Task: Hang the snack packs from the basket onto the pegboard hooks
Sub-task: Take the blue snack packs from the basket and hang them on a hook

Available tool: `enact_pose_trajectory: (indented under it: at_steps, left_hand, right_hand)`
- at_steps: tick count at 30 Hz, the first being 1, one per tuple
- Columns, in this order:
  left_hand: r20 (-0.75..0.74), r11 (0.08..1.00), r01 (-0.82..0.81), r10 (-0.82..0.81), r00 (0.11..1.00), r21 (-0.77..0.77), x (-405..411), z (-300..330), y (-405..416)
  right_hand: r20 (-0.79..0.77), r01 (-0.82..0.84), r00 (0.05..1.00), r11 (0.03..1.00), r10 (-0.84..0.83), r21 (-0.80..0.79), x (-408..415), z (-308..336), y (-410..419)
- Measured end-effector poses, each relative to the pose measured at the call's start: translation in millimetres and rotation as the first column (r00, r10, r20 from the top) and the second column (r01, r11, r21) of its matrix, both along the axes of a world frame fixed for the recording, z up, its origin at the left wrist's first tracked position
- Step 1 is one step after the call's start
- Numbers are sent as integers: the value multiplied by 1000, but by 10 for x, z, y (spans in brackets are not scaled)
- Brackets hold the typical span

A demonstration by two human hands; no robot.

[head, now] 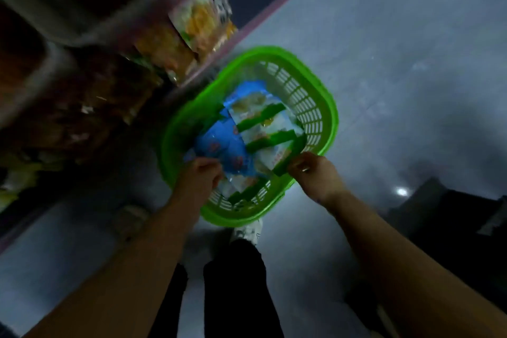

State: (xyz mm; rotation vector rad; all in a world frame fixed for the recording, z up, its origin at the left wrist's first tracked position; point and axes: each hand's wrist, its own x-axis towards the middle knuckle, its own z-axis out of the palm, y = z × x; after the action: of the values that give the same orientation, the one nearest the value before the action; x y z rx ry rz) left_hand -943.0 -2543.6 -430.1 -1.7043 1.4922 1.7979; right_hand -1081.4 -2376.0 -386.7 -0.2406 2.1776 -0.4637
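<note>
A green plastic basket (315, 107) stands on the grey floor in front of me. Inside lie several snack packs: blue ones (219, 145) toward the left and white ones with green bands (263, 118) toward the right. My left hand (201, 175) reaches into the basket's near left side and grips the edge of a blue pack. My right hand (312, 173) pinches the green end of a white-and-green pack (288, 153) at the basket's near right rim. The pegboard hooks are not clearly visible; the picture is blurred.
A display rack (192, 22) with hanging snack bags rises at the upper left, its pink-edged base running diagonally beside the basket. My legs in dark trousers and a white shoe (247, 230) are below the basket. A dark object (452, 214) sits at the right.
</note>
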Motion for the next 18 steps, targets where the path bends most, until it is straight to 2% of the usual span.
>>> enact_pose_trajectory:
  at_steps: [3,5,7,9,11,13,15,18]
  left_hand:
    - [125,997,57,-63,990,48,11,-908,71]
    - [191,989,142,-149,970,50,-20,-1311,47]
    - [188,986,169,-166,968,0,-92,-1537,-12]
    - [161,988,154,-149,976,-21,-195,-1662,-65]
    - [182,975,222,-214,960,-22,-289,-1761,-95]
    - [165,960,280,-276,947,3,-355,-1797,-91]
    - [154,949,316,-314,937,10,-393,-1798,-81]
    - [165,958,288,-282,945,-13,-401,-1754,-96]
  right_hand:
    - [40,-188,982,977,184,105,-190,-807,-82]
    - [-48,-259,962,957,267,129,-342,-1260,-233]
    - [-171,-308,931,946,322,101,-480,-1619,-464]
    - [-251,-371,893,927,374,62,-596,-1887,-730]
    - [-255,-477,842,877,475,58,-668,-2129,-941]
    - [-208,-602,760,788,615,129,-685,-2301,-985]
    - [-195,-659,691,718,696,223,-677,-2377,-917]
    - [-289,-681,586,653,757,330,-626,-2332,-812]
